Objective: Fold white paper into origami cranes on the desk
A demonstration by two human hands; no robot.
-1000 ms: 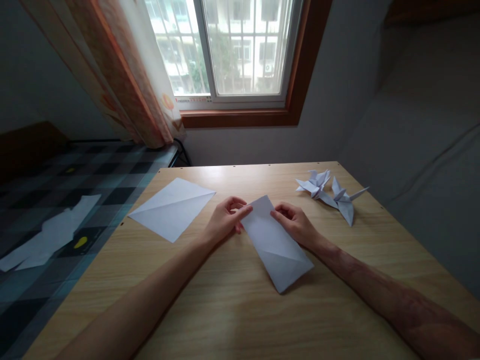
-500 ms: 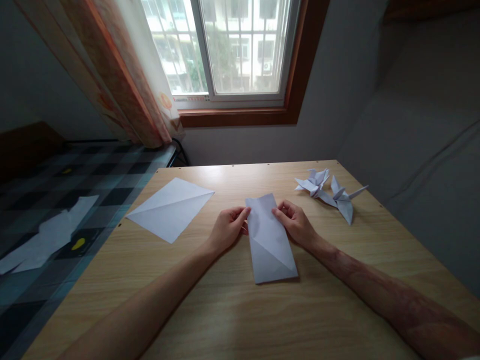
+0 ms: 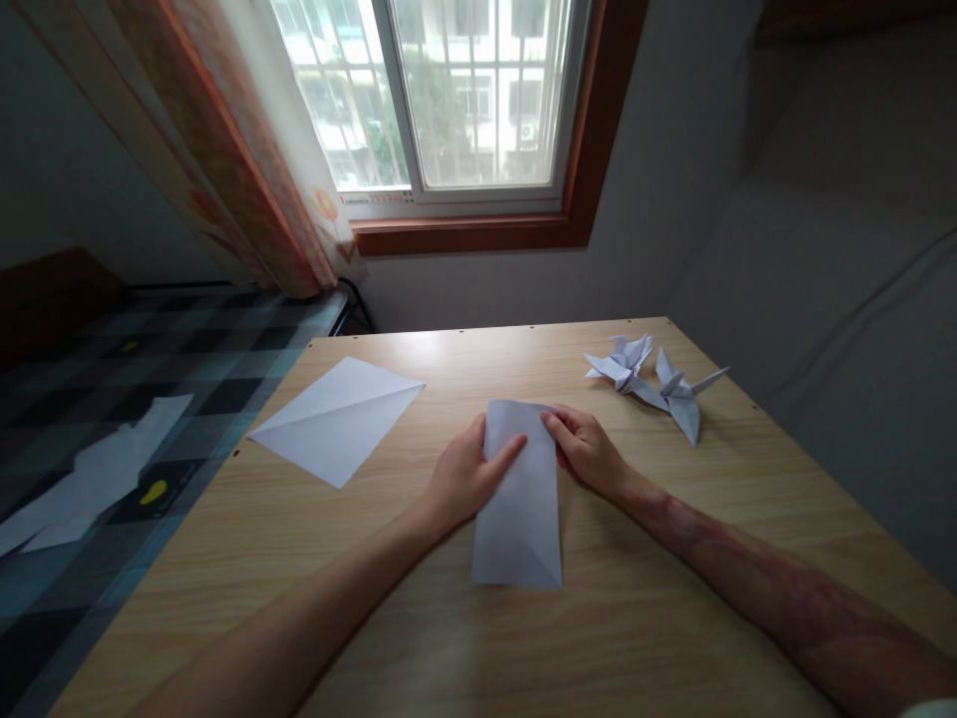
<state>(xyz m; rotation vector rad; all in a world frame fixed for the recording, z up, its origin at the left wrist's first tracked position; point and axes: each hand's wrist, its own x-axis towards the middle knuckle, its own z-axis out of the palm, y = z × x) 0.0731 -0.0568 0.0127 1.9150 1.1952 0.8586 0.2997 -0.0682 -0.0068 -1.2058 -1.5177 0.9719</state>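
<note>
A white sheet of paper folded into a tall rectangle [image 3: 519, 519] is held between my two hands over the table. My left hand [image 3: 468, 474] grips its left edge, the thumb lying across the front face and the fingers hidden behind. At the upper right corner, my right hand [image 3: 587, 444] pinches the paper between thumb and fingers. A faint slanting crease shows near the sheet's lower right. Left of my hands, a square white sheet [image 3: 340, 424] with a crease through its middle lies flat on the wood.
Folded paper cranes [image 3: 628, 364] sit at the back right of the wooden table [image 3: 404, 638]. On the left, torn white paper [image 3: 112, 474] lies on a checked bed [image 3: 246, 324]. Beyond the table are a window [image 3: 485, 100], a curtain [image 3: 246, 150] and a wall.
The folded paper's lower end has swung left and toward me, and its slanting crease looks fainter. My left thumb has moved from the edge onto its face. My right hand keeps its pinch.
</note>
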